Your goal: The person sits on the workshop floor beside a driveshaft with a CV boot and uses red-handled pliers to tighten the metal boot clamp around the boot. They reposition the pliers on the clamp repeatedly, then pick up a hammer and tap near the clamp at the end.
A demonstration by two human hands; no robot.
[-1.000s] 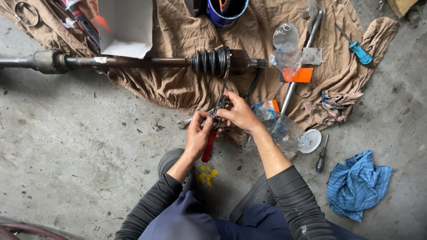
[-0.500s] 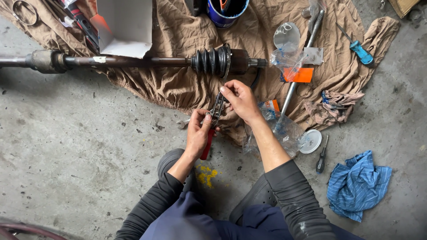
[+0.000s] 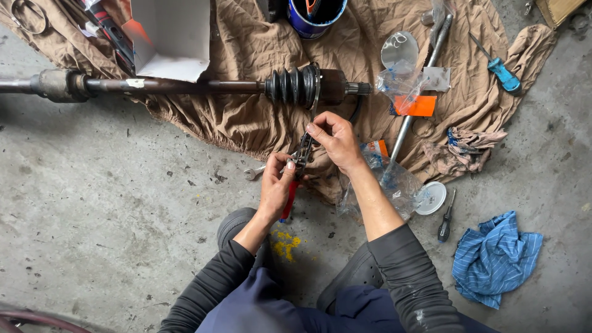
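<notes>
Pliers (image 3: 295,169) between both hands, left hand (image 3: 275,188) below, right hand (image 3: 334,139) above.

The axle shaft (image 3: 185,85) lies across the cloth (image 3: 246,123) (bucket (image 3: 314,15) behind, rag (image 3: 496,259) far right).

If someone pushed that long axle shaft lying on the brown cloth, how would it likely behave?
The axle shaft looks like solid metal, so probably heavy and stiff. Being round, it might roll, though the rumpled brown cloth would likely damp that. Its ribbed rubber boot probably flexes.
</notes>
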